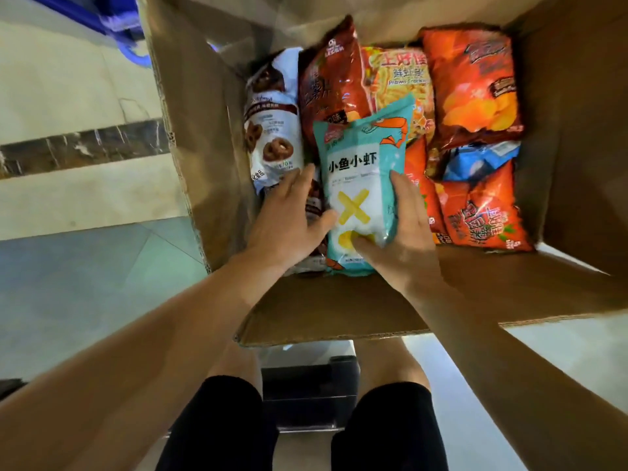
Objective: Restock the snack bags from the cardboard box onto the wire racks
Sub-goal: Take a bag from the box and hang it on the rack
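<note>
Cardboard box is packed, so lift straight up. The teal shrimp snack bag sits near-middle on top; right hand pinches its right edge, left hand touches its left edge, fingers relaxed.

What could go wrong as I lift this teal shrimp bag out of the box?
The teal bag lies on the red chip bag and prawn cracker bag, so lifting could drag them. The right hand pinches its puffy edge and may slip. The left hand could catch the pretzel bag.
</note>
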